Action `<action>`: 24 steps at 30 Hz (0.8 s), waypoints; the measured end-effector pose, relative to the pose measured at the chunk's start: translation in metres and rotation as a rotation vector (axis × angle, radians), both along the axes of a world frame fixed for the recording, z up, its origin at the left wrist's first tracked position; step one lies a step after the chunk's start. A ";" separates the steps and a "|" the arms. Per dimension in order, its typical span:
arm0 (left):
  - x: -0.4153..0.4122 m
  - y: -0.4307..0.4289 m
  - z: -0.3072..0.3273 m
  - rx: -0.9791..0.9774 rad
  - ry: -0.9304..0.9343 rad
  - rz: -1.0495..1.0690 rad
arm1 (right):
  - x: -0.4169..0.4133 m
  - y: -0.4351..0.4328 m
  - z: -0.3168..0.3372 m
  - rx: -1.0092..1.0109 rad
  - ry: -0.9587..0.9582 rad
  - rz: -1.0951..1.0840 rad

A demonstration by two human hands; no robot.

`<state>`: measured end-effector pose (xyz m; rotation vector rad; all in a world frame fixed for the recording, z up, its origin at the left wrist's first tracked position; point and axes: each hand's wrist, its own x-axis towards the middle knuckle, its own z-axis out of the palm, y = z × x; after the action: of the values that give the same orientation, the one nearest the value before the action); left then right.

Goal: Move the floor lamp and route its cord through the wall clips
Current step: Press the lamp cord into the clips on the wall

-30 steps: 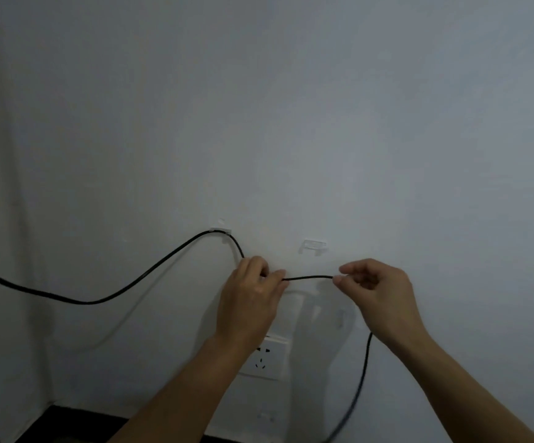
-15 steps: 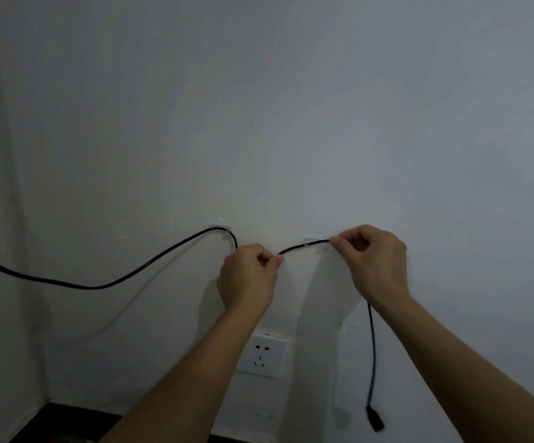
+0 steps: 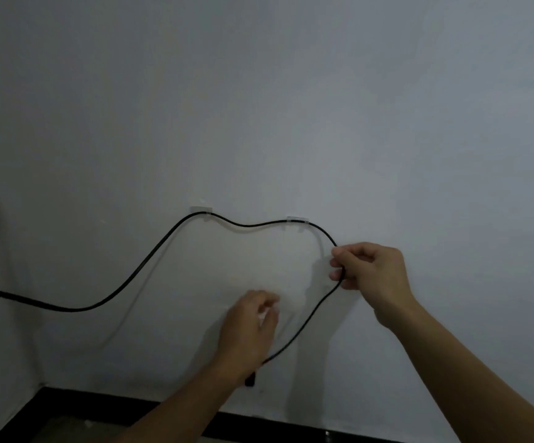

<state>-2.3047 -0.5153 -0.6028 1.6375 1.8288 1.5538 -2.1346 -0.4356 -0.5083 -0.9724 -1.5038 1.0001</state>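
A thin black lamp cord (image 3: 137, 270) comes in from the left edge, sags, then rises to a clear wall clip (image 3: 201, 210). It dips and runs through a second clear clip (image 3: 297, 219), then bends down to my right hand (image 3: 372, 273), which pinches it. Below that hand the cord swings down and left behind my left hand (image 3: 249, 330). The left hand is blurred, fingers apart, holding nothing. The dark plug end (image 3: 250, 381) peeks out under my left wrist. The lamp itself is out of view.
A plain white wall (image 3: 291, 107) fills the view, meeting another wall at a corner on the left. A black skirting board (image 3: 99, 399) runs along the bottom above the floor. My left forearm hides the wall socket.
The cord now sits in the second clip. My left hand has let go and dropped lower. My right hand has slid down the cord to the right of that clip.
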 end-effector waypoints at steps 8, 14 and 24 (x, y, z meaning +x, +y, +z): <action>0.045 0.003 -0.053 -0.338 -0.241 -0.306 | 0.007 0.009 -0.007 -0.120 0.132 0.092; 0.047 0.007 -0.051 -0.388 -0.237 -0.342 | 0.015 0.017 -0.032 0.145 -0.380 -0.052; 0.056 0.013 -0.051 -0.522 -0.131 -0.412 | 0.002 0.017 -0.057 0.349 -0.523 -0.070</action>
<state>-2.2483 -0.5027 -0.6542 1.4911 1.5288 0.8919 -2.1328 -0.4187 -0.5651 -1.0677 -1.9756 0.4187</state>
